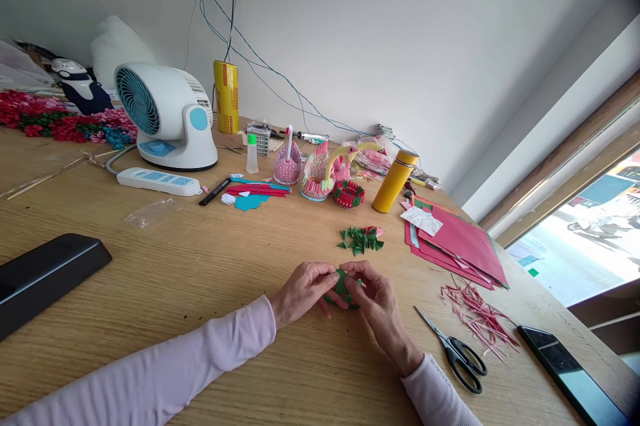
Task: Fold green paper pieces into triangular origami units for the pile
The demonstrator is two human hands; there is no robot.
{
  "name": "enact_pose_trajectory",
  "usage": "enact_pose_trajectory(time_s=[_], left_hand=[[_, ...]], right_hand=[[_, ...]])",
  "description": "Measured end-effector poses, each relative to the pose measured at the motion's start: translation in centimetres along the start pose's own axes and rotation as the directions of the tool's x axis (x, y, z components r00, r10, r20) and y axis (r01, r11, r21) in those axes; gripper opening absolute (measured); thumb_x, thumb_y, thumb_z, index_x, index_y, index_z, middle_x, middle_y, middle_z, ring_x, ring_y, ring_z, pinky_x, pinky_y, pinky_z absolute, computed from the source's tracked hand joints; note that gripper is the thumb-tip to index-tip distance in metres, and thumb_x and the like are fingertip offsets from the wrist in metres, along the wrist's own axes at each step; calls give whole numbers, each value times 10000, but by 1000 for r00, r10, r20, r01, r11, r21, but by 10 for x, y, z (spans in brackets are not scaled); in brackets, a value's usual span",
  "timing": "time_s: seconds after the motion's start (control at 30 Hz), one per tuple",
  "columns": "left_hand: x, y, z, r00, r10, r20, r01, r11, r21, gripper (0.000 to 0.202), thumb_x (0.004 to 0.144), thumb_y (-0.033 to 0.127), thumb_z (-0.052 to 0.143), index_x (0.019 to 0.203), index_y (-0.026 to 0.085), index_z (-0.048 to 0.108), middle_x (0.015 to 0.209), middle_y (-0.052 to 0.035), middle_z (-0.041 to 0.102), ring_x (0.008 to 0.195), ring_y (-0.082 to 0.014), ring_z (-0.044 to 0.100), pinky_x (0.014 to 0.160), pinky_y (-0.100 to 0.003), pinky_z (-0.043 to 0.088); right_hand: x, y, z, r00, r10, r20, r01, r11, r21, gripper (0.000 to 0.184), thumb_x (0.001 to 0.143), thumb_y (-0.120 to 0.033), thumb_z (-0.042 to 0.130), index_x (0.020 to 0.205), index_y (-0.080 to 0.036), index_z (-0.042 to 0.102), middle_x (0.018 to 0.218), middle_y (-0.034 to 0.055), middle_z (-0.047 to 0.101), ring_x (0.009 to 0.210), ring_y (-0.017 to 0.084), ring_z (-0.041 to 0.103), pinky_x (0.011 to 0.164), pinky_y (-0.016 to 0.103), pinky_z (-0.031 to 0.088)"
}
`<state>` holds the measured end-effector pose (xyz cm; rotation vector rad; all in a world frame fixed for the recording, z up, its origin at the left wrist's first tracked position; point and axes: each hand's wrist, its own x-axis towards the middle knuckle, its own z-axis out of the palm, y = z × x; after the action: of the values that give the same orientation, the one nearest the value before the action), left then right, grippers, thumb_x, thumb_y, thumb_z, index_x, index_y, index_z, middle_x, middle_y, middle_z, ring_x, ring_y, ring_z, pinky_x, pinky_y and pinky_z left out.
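Between my two hands is a small piece of green paper (341,284), partly hidden by the fingers. My left hand (306,289) pinches its left side with thumb and forefinger. On the other side, the fingers and thumb of my right hand (376,296) close on the same paper. More green shows beneath the fingers, but I cannot make out its shape. Just beyond my hands lies a pile of folded green paper pieces (361,240), with a bit of pink at its far edge.
Black-handled scissors (457,353) and thin red paper strips (477,316) lie to the right, near red paper sheets (465,243). Farther back stand a yellow flask (395,181), a red-green paper ring (349,195), paper swans (315,173) and a white fan (173,116).
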<state>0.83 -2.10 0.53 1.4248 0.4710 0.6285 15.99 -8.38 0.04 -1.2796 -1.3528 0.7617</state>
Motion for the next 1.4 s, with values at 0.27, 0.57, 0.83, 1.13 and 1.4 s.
enact_pose_trajectory(time_s=[0.27, 0.57, 0.83, 1.13, 1.4], left_hand=[[-3, -5, 2, 1000, 0, 31, -3, 997, 79, 344, 844, 432, 485, 884, 103, 578, 792, -73, 624, 707, -221, 693, 406, -174, 475], [-5, -8, 4, 998, 67, 4, -65, 968, 243, 319, 857, 418, 451, 832, 128, 581, 717, -39, 599, 630, -181, 683, 339, -132, 415], [-9, -4, 5, 993, 116, -16, -99, 904, 416, 320, 870, 399, 423, 862, 155, 630, 641, -46, 672, 509, -152, 632, 351, -166, 420], [-8, -4, 6, 988, 146, -56, -109, 900, 423, 295, 873, 374, 428, 835, 151, 617, 623, -47, 673, 538, -164, 658, 341, -154, 431], [-7, -4, 6, 986, 152, -71, -114, 918, 380, 287, 866, 385, 444, 840, 153, 611, 630, -31, 656, 576, -168, 672, 332, -144, 417]], right_hand=[[-1, -7, -2, 998, 7, 66, -15, 993, 113, 131, 824, -295, 576, 836, -176, 628, 771, 16, 555, 678, 128, 508, 575, 219, 401], [0, -8, -2, 993, 86, 76, -96, 984, 149, 215, 826, -367, 585, 793, -155, 585, 684, 0, 544, 613, 113, 478, 552, 215, 375], [1, -1, -4, 988, 107, 113, -123, 982, 145, 287, 830, -436, 563, 804, -150, 566, 675, 16, 558, 605, 126, 501, 534, 224, 393], [4, 2, -8, 997, -6, 78, 12, 997, -78, 302, 820, -434, 581, 761, -139, 608, 627, 2, 555, 551, 103, 466, 498, 209, 370], [5, 3, -11, 995, -71, 68, 85, 966, -243, 264, 850, -381, 545, 773, -144, 630, 654, 30, 608, 572, 126, 513, 535, 233, 421]])
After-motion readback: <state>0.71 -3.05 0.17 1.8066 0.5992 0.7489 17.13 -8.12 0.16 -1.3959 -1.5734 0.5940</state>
